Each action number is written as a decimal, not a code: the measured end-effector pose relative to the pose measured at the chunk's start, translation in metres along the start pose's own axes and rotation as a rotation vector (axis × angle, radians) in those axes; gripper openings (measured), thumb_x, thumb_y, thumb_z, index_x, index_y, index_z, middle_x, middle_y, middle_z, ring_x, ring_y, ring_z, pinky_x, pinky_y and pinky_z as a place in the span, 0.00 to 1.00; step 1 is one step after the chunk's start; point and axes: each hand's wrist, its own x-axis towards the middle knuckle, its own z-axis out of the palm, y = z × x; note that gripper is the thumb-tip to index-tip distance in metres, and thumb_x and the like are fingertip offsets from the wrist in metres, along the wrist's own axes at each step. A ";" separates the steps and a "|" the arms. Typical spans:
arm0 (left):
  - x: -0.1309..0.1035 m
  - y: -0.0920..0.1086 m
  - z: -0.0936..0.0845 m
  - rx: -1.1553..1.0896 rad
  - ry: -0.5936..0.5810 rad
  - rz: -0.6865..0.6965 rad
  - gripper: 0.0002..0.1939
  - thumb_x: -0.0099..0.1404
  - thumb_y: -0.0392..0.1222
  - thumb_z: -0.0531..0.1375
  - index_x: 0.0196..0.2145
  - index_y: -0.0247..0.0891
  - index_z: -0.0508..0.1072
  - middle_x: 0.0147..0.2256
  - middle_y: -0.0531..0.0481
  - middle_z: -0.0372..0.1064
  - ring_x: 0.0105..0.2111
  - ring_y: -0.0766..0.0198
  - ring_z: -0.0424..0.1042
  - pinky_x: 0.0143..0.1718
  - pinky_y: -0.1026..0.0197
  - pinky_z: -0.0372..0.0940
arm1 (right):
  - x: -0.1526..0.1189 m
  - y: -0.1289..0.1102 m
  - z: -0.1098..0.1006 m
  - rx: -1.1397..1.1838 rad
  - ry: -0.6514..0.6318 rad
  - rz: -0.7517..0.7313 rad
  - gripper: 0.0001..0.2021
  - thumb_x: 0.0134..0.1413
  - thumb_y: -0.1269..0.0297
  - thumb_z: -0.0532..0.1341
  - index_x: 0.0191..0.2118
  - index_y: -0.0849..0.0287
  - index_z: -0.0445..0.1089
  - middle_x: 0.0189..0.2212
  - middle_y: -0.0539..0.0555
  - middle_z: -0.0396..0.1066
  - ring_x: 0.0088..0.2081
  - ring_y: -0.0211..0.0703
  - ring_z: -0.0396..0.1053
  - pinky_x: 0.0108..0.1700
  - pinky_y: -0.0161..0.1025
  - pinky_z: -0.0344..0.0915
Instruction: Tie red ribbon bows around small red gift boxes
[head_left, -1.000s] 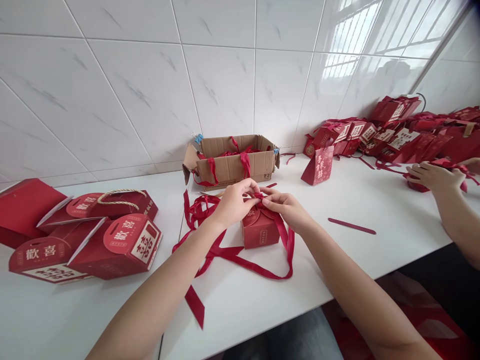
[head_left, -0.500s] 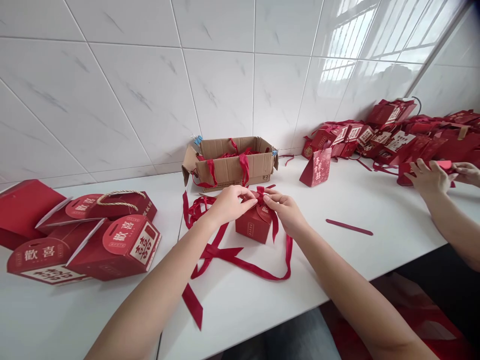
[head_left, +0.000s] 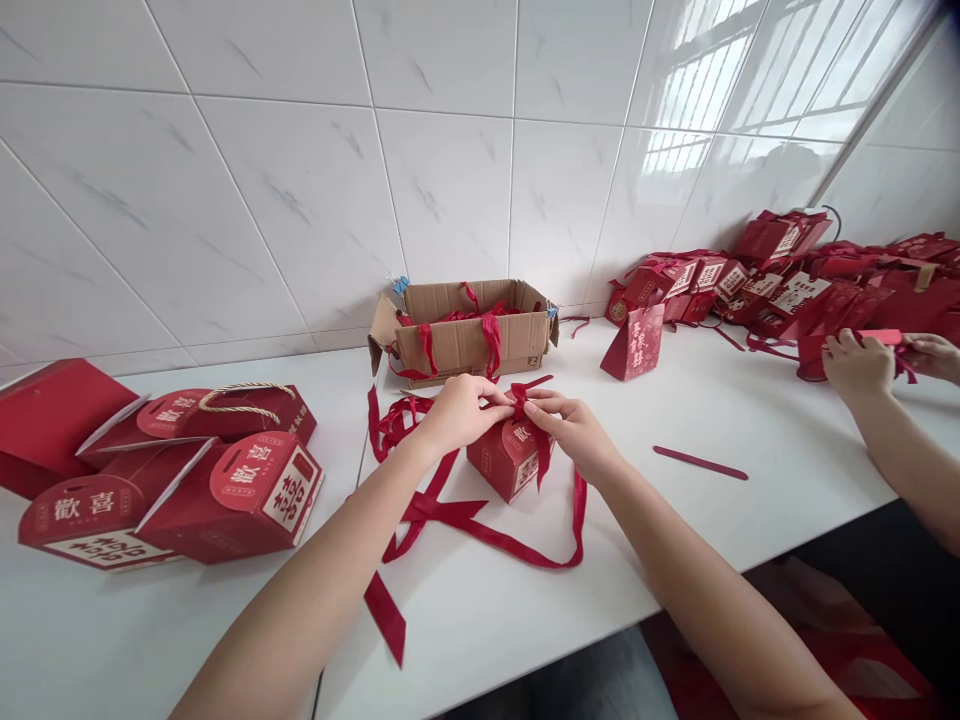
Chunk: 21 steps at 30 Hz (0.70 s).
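Note:
A small red gift box (head_left: 499, 457) stands on the white table between my hands. At its top is a red ribbon bow (head_left: 520, 397), one tail hanging down the front. My left hand (head_left: 466, 412) pinches the bow's left side. From the right, my right hand (head_left: 566, 425) closes on the bow with thumb and fingers. A long loose red ribbon (head_left: 517, 541) lies looped on the table around the box's front, with a tangle of ribbon to its left.
Behind stands an open cardboard box (head_left: 472, 345) holding red ribbons. Larger red gift boxes (head_left: 225, 505) lie at left. A triangular red box (head_left: 634, 343) and a ribbon strip (head_left: 700, 462) are on the right, near piled boxes (head_left: 795, 260). A co-worker's hands (head_left: 862, 365) handle a red box.
The small gift box has turned, so its white printed side now shows at the right. Both my hands stay at the bow. The view has tilted slightly upward.

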 end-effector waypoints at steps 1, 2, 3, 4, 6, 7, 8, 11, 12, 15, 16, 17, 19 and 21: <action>0.000 0.000 0.000 0.024 0.012 0.008 0.08 0.59 0.44 0.61 0.30 0.39 0.78 0.35 0.49 0.76 0.35 0.60 0.73 0.38 0.58 0.66 | 0.000 -0.001 0.000 -0.020 -0.001 -0.005 0.14 0.50 0.49 0.63 0.36 0.52 0.79 0.55 0.55 0.63 0.56 0.52 0.62 0.55 0.48 0.63; 0.000 0.001 0.000 0.054 0.024 0.019 0.08 0.59 0.43 0.61 0.30 0.39 0.78 0.34 0.49 0.76 0.35 0.60 0.73 0.36 0.58 0.66 | -0.001 -0.002 0.000 -0.037 -0.002 -0.012 0.15 0.51 0.49 0.62 0.36 0.52 0.78 0.54 0.55 0.64 0.55 0.52 0.62 0.54 0.47 0.63; -0.001 0.001 0.000 0.085 0.032 0.033 0.07 0.59 0.43 0.60 0.29 0.38 0.77 0.34 0.49 0.75 0.34 0.60 0.73 0.36 0.58 0.66 | -0.001 -0.003 0.001 -0.053 -0.002 -0.021 0.15 0.51 0.49 0.61 0.36 0.53 0.78 0.54 0.55 0.64 0.55 0.51 0.63 0.54 0.47 0.64; -0.001 0.001 0.000 0.110 0.034 0.049 0.07 0.60 0.42 0.59 0.29 0.38 0.77 0.34 0.48 0.75 0.34 0.60 0.72 0.35 0.59 0.65 | -0.001 -0.004 0.001 -0.069 0.001 -0.035 0.15 0.52 0.49 0.61 0.35 0.54 0.78 0.53 0.55 0.65 0.53 0.51 0.64 0.52 0.46 0.65; -0.002 0.002 -0.002 0.130 0.022 0.076 0.07 0.60 0.41 0.58 0.30 0.38 0.75 0.35 0.48 0.74 0.34 0.61 0.72 0.34 0.60 0.65 | -0.001 -0.004 0.001 -0.132 0.023 -0.088 0.14 0.54 0.52 0.59 0.33 0.55 0.76 0.49 0.55 0.68 0.49 0.50 0.67 0.50 0.46 0.66; -0.002 0.002 -0.003 0.127 0.011 0.085 0.07 0.61 0.40 0.57 0.30 0.38 0.74 0.35 0.49 0.74 0.34 0.61 0.72 0.34 0.60 0.65 | 0.000 -0.004 0.000 -0.189 0.046 -0.126 0.13 0.55 0.54 0.58 0.32 0.56 0.75 0.46 0.55 0.70 0.47 0.49 0.69 0.49 0.46 0.66; -0.003 0.002 -0.004 0.121 -0.003 0.093 0.07 0.61 0.40 0.56 0.30 0.38 0.74 0.35 0.49 0.74 0.34 0.62 0.72 0.33 0.61 0.65 | 0.000 -0.003 -0.001 -0.260 0.067 -0.170 0.11 0.55 0.57 0.57 0.32 0.55 0.73 0.43 0.54 0.72 0.46 0.48 0.69 0.49 0.47 0.65; -0.004 0.003 -0.005 0.117 -0.027 0.093 0.06 0.60 0.39 0.55 0.31 0.39 0.72 0.34 0.50 0.73 0.32 0.63 0.72 0.30 0.62 0.65 | 0.004 0.002 -0.004 -0.478 0.105 -0.332 0.06 0.52 0.67 0.56 0.36 0.55 0.68 0.37 0.52 0.73 0.44 0.47 0.69 0.50 0.48 0.63; -0.004 0.003 -0.005 0.116 -0.028 0.085 0.06 0.60 0.40 0.55 0.31 0.39 0.72 0.34 0.51 0.73 0.31 0.63 0.71 0.29 0.62 0.65 | 0.005 0.004 -0.005 -0.531 0.108 -0.385 0.07 0.51 0.69 0.56 0.37 0.55 0.67 0.37 0.51 0.73 0.43 0.46 0.70 0.50 0.48 0.62; -0.004 0.002 -0.002 0.065 -0.017 0.041 0.07 0.59 0.41 0.55 0.32 0.40 0.72 0.33 0.51 0.74 0.30 0.63 0.72 0.28 0.62 0.65 | 0.007 0.006 -0.008 -0.638 0.125 -0.532 0.11 0.49 0.73 0.55 0.39 0.55 0.63 0.35 0.51 0.73 0.38 0.44 0.70 0.49 0.49 0.60; -0.004 0.002 0.000 0.031 -0.008 0.027 0.07 0.59 0.41 0.56 0.32 0.40 0.73 0.33 0.51 0.74 0.31 0.62 0.72 0.30 0.62 0.66 | 0.006 0.006 -0.009 -0.664 0.133 -0.573 0.11 0.48 0.74 0.54 0.39 0.55 0.62 0.34 0.51 0.73 0.37 0.43 0.71 0.49 0.49 0.60; -0.003 0.001 0.001 -0.006 0.002 0.015 0.07 0.58 0.42 0.56 0.32 0.39 0.73 0.33 0.50 0.75 0.33 0.62 0.73 0.31 0.62 0.66 | 0.005 0.004 -0.010 -0.683 0.132 -0.612 0.12 0.48 0.75 0.54 0.39 0.55 0.62 0.33 0.50 0.73 0.35 0.42 0.70 0.49 0.48 0.60; -0.001 0.000 0.004 -0.078 0.009 -0.004 0.08 0.58 0.42 0.57 0.32 0.39 0.74 0.34 0.49 0.75 0.35 0.60 0.73 0.34 0.61 0.68 | 0.001 0.000 -0.013 -0.703 0.088 -0.675 0.12 0.48 0.75 0.55 0.38 0.54 0.64 0.33 0.50 0.73 0.33 0.40 0.69 0.46 0.45 0.61; 0.000 -0.002 0.005 -0.161 -0.018 -0.017 0.08 0.57 0.43 0.59 0.31 0.38 0.74 0.34 0.48 0.75 0.35 0.60 0.73 0.36 0.60 0.68 | -0.003 -0.007 -0.017 -0.719 0.005 -0.704 0.11 0.47 0.75 0.55 0.37 0.54 0.65 0.30 0.50 0.72 0.30 0.40 0.68 0.40 0.42 0.63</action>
